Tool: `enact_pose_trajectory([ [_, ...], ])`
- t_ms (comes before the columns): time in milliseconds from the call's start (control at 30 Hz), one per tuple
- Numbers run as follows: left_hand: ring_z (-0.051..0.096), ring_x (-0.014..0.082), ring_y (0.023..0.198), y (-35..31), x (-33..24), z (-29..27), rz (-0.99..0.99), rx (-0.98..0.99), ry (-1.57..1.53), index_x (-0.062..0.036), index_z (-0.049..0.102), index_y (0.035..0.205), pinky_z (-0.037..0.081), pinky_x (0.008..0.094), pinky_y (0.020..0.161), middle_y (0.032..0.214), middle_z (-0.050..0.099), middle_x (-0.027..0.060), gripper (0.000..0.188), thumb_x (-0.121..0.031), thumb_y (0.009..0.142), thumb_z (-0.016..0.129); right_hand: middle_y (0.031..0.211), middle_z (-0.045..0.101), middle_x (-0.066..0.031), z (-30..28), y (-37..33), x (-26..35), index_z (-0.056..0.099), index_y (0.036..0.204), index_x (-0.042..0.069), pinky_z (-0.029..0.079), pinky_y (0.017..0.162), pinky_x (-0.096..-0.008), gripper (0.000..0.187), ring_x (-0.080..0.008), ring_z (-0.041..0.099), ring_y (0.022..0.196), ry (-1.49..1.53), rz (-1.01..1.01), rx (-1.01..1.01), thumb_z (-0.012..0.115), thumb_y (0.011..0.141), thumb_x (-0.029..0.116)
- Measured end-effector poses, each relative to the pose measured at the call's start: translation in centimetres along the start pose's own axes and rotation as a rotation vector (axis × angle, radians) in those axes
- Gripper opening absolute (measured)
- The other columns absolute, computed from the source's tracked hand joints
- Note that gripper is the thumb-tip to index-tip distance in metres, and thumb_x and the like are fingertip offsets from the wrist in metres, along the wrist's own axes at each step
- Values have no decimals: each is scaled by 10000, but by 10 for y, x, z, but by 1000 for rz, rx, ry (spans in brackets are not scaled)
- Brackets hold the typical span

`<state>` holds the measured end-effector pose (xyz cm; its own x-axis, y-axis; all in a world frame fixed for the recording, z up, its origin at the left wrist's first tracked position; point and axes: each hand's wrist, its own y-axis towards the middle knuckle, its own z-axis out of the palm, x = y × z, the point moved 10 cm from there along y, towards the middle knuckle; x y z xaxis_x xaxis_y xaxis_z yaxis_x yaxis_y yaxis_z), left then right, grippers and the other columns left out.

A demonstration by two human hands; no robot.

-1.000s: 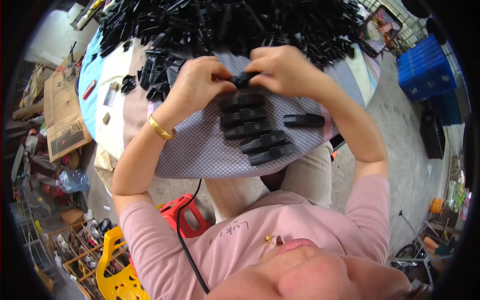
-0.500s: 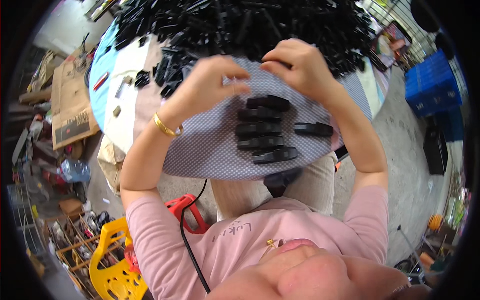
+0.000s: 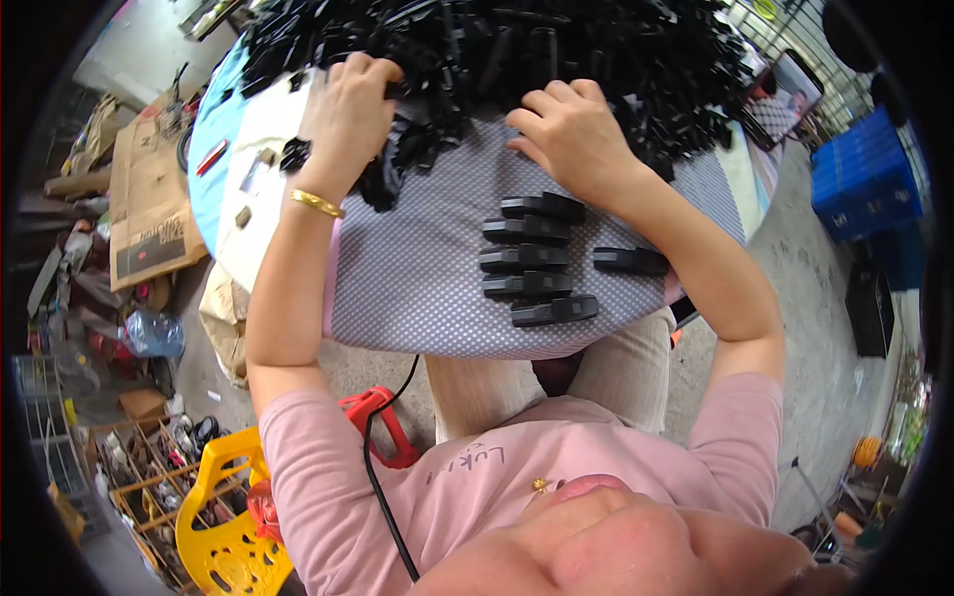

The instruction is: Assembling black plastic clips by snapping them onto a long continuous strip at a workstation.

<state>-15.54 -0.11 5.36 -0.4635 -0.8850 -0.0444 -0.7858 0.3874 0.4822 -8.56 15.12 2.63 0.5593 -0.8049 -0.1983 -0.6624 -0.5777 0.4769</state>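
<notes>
A large heap of small black plastic parts covers the far side of the round table. My left hand, with a gold bangle at its wrist, reaches into the heap's left part. Its fingers are bent and slightly apart over the pieces, tips partly hidden. My right hand hovers by the heap's front edge, fingers curled inward; whatever they hold is hidden beneath. Nearer me, several oblong black plastic pieces lie in a column on the grey patterned cloth. A single similar piece rests right of them, beside my right forearm.
Left on the table are a small red object and little tan blocks. A phone stands at the far right. Around the table are blue crates, a flattened cardboard box and a yellow chair.
My left hand has moved away from my right, up and left onto the heap. My right hand has shifted slightly down and left. The oblong pieces keep their arrangement.
</notes>
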Motion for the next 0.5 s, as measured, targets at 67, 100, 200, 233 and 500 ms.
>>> enact_pose_trajectory([
  [67, 505, 284, 1054, 5, -4, -1, 6, -16, 59, -66, 628, 1063, 419, 346, 940, 1099, 556, 90, 365, 12, 709, 675, 916, 633, -17, -1, 3, -4, 620, 1012, 95, 401, 833, -337, 305, -187, 582, 894, 79, 32, -41, 688, 780, 281],
  [100, 493, 283, 1075, 4, -3, 2, 30, 10, 90, -74, 621, 1093, 416, 350, 950, 1130, 541, 88, 400, 17, 707, 674, 902, 633, -21, -1, 6, -3, 603, 1035, 91, 405, 822, -335, 328, -190, 590, 883, 91, 55, -25, 680, 786, 290],
  [200, 493, 263, 1070, 0, -5, 4, 120, -40, 228, -122, 655, 1044, 458, 355, 870, 1126, 549, 60, 336, -45, 718, 671, 852, 627, 2, 10, 8, 7, 595, 1119, 124, 411, 799, -320, 354, -170, 576, 833, -35, 25, -70, 662, 796, 254],
  [233, 504, 269, 1046, 1, -8, 4, 135, -52, 242, -98, 660, 1022, 458, 358, 863, 1107, 556, 68, 300, -60, 725, 678, 823, 620, 18, 9, 7, 10, 611, 1123, 140, 411, 793, -312, 337, -158, 563, 819, -116, -10, -59, 650, 795, 206],
  [500, 649, 160, 725, -6, -3, -44, -49, -384, -396, -25, 613, 1046, 513, 238, 648, 908, 649, 85, 242, -51, 808, 647, 786, 611, 36, -4, 2, 2, 635, 924, 121, 396, 817, -311, 197, -142, 552, 801, 62, -31, -122, 660, 730, 147],
])
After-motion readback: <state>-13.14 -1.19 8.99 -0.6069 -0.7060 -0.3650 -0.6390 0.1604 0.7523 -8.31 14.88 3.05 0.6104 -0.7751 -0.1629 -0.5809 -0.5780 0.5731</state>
